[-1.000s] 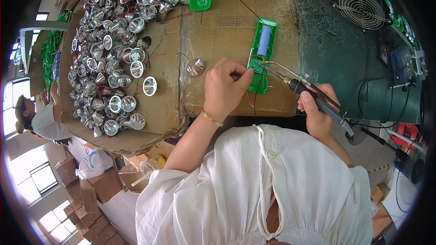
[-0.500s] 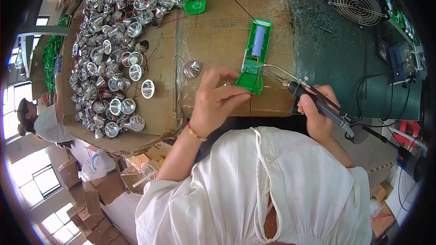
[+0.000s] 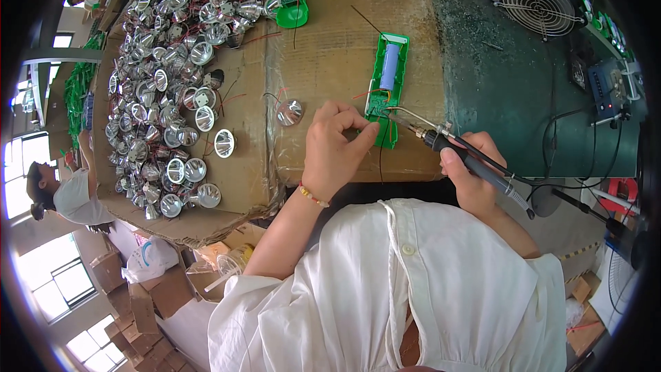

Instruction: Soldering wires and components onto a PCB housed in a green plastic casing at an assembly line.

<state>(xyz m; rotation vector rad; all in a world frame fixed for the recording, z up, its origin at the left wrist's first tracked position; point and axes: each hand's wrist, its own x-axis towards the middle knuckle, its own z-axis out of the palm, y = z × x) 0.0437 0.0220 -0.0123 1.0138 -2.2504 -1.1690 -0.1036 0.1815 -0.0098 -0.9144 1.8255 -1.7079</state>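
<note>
My right hand [image 3: 475, 189] holds soldering iron [image 3: 484, 169]; I'd steady tip [image 3: 403, 122] at circuit board [image 3: 377, 103]; left fingers [image 3: 363, 139] alongside (can't tell grip).

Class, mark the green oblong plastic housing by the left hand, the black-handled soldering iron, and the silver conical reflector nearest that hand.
Green oblong plastic housing [image 3: 386, 136]: head view, lower end.
Black-handled soldering iron [image 3: 475, 164]: head view, handle.
Silver conical reflector [image 3: 289, 114]: head view, inner surface.

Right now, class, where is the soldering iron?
In the head view, right of centre, the soldering iron is in the right hand, its tip pointing left toward the circuit board in the open green casing.
</note>
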